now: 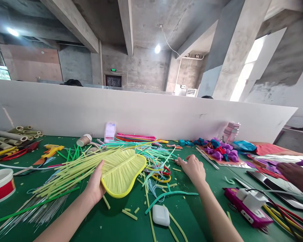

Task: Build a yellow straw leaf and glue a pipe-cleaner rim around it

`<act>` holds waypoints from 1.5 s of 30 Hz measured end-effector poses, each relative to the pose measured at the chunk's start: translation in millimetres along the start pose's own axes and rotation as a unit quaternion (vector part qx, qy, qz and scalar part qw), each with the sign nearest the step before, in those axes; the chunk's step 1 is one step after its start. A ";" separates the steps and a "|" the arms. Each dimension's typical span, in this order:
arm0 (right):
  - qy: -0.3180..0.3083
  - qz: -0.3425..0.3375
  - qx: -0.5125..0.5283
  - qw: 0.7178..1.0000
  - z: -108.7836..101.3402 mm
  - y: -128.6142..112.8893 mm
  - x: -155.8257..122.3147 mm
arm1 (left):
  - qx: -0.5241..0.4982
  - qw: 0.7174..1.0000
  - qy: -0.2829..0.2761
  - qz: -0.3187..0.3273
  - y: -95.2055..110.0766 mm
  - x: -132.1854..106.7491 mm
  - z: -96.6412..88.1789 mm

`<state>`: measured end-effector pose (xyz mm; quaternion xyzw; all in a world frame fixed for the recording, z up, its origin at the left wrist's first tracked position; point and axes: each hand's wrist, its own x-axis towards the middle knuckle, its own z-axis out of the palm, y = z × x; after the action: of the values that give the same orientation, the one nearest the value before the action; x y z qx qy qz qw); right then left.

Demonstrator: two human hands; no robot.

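Observation:
My left hand (97, 183) is closed on the edge of a yellow leaf made of pipe cleaners (122, 173), with a rib down its middle and a thicker rim. The leaf is tilted above the table, in front of a heap of loose yellow pipe cleaners (75, 168). Over the table to the right, my right hand (195, 169) has its fingers bent and drawn together near a small pale pinkish piece; whatever they may hold is hidden. Left of it lie red and yellow loops (163, 174) and teal pipe cleaners (166, 195).
A white earbud case (161, 215) and cut pipe-cleaner bits lie in front. At left are a glue gun (52, 151) and a paper cup (1, 186). A magenta power strip (247, 206) and another person's hand (294, 176) are at right. A white partition (141, 111) stands behind.

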<state>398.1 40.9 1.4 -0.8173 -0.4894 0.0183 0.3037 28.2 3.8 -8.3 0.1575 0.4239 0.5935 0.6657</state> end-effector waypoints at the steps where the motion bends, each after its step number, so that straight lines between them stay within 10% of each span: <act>1: 0.001 0.033 -0.026 0.999 2.8 11.2 6.2 | 0.002 1.000 0.006 0.009 -1.8 0.9 -0.5; 11: -0.085 0.107 -0.086 0.987 23.9 53.6 31.3 | 0.013 0.999 0.028 0.032 -12.2 8.7 -0.2; 20: 0.011 0.101 -0.026 0.995 -10.8 21.8 14.2 | 0.034 0.999 -0.001 0.026 -19.6 9.0 -3.6; 33: 0.064 -0.293 0.164 0.940 25.5 -68.5 -105.9 | 0.021 0.997 -0.068 0.015 -26.9 24.9 -10.6; 39: 0.004 -0.356 0.134 0.925 48.4 -69.1 -132.1 | 0.030 0.987 -0.151 -0.041 -32.6 18.0 -4.1; 45: -0.003 -0.374 0.105 0.921 51.5 -66.5 -137.9 | -0.001 0.996 -0.081 -0.023 -33.1 30.0 -12.1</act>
<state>257.0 -23.9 -43.2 -0.5378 -0.7557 -0.0425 0.3712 39.0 19.8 -50.4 0.1951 0.3714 0.5640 0.7113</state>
